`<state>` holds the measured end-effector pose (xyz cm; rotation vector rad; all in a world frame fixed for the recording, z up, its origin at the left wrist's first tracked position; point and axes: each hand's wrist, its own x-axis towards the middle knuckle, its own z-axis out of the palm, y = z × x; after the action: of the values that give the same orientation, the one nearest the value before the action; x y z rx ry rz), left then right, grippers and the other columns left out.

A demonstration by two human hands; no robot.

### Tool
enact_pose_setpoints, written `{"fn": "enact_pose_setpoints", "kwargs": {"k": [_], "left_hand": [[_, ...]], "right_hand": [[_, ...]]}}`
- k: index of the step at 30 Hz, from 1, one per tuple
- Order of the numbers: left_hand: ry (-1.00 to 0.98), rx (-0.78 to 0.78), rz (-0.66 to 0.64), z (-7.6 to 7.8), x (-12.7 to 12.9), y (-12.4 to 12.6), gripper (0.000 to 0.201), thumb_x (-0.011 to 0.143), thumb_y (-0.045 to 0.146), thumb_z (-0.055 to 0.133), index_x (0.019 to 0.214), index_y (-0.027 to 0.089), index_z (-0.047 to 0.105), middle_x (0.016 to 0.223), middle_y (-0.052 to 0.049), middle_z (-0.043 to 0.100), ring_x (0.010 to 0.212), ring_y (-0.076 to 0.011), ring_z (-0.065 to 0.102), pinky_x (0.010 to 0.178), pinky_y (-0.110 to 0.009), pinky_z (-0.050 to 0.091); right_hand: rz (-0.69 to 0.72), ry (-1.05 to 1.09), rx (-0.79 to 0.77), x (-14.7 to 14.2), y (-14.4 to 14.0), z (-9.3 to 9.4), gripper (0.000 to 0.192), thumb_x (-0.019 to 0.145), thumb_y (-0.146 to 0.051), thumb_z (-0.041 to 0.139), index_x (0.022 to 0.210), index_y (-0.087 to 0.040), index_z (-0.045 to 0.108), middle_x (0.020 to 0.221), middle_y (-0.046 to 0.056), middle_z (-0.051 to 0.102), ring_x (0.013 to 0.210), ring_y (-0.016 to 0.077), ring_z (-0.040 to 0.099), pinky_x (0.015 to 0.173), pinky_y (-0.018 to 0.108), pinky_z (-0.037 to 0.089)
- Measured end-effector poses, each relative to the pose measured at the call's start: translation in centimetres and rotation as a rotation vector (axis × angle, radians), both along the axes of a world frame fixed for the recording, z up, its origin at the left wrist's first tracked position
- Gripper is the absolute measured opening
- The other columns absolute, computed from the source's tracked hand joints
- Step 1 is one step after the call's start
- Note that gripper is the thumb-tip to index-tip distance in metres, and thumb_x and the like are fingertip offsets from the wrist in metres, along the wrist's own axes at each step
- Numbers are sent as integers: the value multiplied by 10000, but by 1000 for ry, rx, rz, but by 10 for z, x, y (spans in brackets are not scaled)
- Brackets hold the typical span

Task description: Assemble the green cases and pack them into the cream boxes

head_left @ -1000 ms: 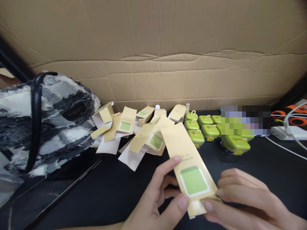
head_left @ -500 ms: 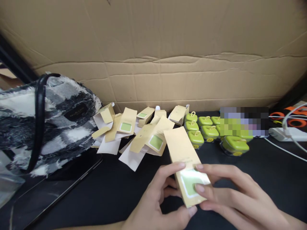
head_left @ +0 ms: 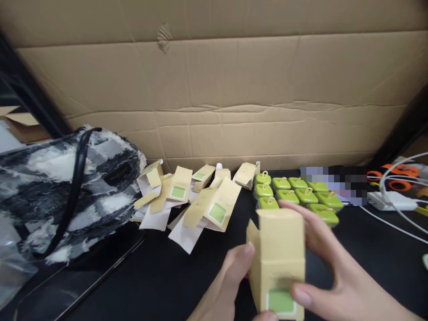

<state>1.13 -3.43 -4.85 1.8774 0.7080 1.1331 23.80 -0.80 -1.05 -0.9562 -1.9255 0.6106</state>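
Note:
A pale yellow cardboard box with a green square on its front stands nearly upright between my hands, its top flap raised. My left hand is closed on its left side, near a side flap that sticks out. Around the right side wraps my right hand, thumb on the front by the green square and fingers behind. Just beyond the box sit several small green-lidded containers with loop handles, set close together. Opened yellow boxes with white insides lie in a pile to the left.
A shaggy black and white bag with a black strap occupies the left of the black table. Corrugated cardboard walls off the back. At the right are a white power strip, cables and orange-handled scissors.
The box has turned from tilted to nearly upright, and its top and side flaps now stand out. My right hand has shifted around its right side. The view has tilted up slightly.

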Motion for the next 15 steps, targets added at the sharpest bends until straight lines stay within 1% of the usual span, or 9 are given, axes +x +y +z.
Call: {"fn": "enact_pose_setpoints", "kwargs": {"k": [2,4,5,7,9,10,11,13,15], "left_hand": [[19,10,15,1,0,2,763,943,346,565,1518,417,69,1515,-89,417,1235,-314,564,1006,-475,497],[60,74,43,17,-4,9,679,957,359,528,1522,374,153,1519,-102,420,1253,-316,544,1014,-462,487],[80,100,70,31,-7,14,595,959,347,524,1494,380,265,1523,-80,417,1284,-309,508,1038,-446,462],[424,355,138,63,-17,27,608,857,430,663,1419,358,441,1437,-74,521,1274,-346,482,1106,-498,352],[686,431,394,93,-29,42,535,869,436,634,1367,272,526,1376,-124,562,1276,-390,442,1101,-586,292],[777,417,487,104,-35,49,575,846,498,639,1346,230,550,1354,-156,564,1271,-423,421,1077,-629,290],[843,376,499,111,-41,56,631,819,532,655,1348,205,546,1333,-167,574,1269,-433,417,1063,-635,302],[908,255,447,116,-50,67,670,809,563,650,1378,236,511,1344,-147,577,1264,-418,440,1046,-622,337],[912,139,388,113,-56,74,626,834,543,625,1394,300,484,1398,-111,556,1286,-396,455,1051,-602,351]], "right_hand": [[16,-106,-113,6,5,7,654,821,-505,674,1377,-255,437,1208,95,688,1032,260,709,842,324,600],[-7,-217,-89,16,13,18,574,824,-484,668,1318,-249,493,1233,95,694,1079,278,693,883,352,583],[-43,-274,-45,23,17,23,597,830,-482,661,1342,-248,464,1282,105,667,1108,287,678,900,369,574],[-141,-389,86,38,28,30,676,827,-492,654,1394,-245,381,1351,128,614,1168,314,637,902,397,573],[-178,-493,196,52,39,31,676,817,-493,657,1373,-226,381,1318,151,631,1155,335,642,848,389,603],[-173,-533,229,57,43,30,648,819,-479,655,1349,-211,396,1287,164,650,1121,338,663,813,376,618],[-170,-559,256,61,46,27,633,814,-472,656,1327,-193,409,1259,181,665,1085,343,683,778,362,630],[-196,-589,267,64,49,22,648,830,-437,644,1350,-161,373,1258,218,655,1053,342,699,776,355,629],[-235,-612,273,62,46,19,768,814,-480,658,1403,-138,301,1300,253,614,1076,363,682,812,393,615]]}}
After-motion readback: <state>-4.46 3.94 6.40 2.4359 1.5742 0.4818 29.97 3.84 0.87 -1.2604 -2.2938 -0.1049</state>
